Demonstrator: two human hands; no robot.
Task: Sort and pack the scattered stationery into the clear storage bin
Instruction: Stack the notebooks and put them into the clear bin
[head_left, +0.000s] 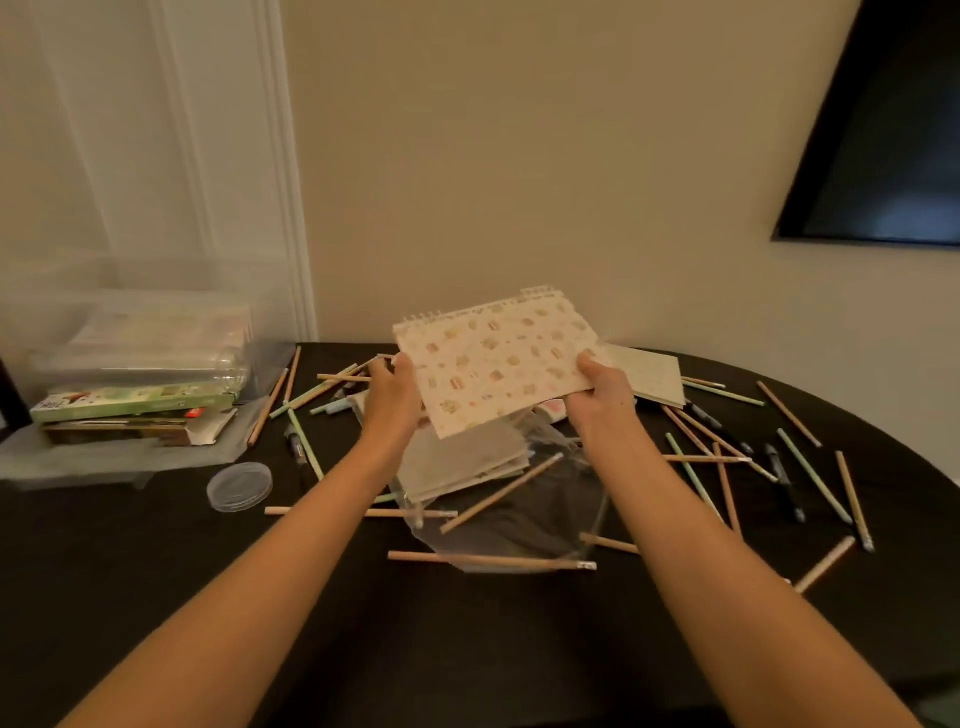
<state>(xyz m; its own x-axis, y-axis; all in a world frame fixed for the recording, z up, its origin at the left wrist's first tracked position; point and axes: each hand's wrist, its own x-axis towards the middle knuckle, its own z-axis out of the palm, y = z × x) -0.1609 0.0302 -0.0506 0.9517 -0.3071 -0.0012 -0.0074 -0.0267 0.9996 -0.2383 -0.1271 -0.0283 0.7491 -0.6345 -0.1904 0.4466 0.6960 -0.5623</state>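
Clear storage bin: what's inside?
Green box on a darker box, with a clear plastic jar lying above them. Something pale sits higher, blurred by the hazy wall of the clear storage bin.

- On my feed, both forearms run bare from wrist to the lower edge.
- The left hand (393, 397) and the right hand (602, 396) are bare as well.

I take this for a room in a home: a dark rounded table (156, 597) against a plain cream wall (519, 156), white panelled door trim (283, 182) at ten o'clock, a dark wall-mounted screen (893, 156) at two o'clock.
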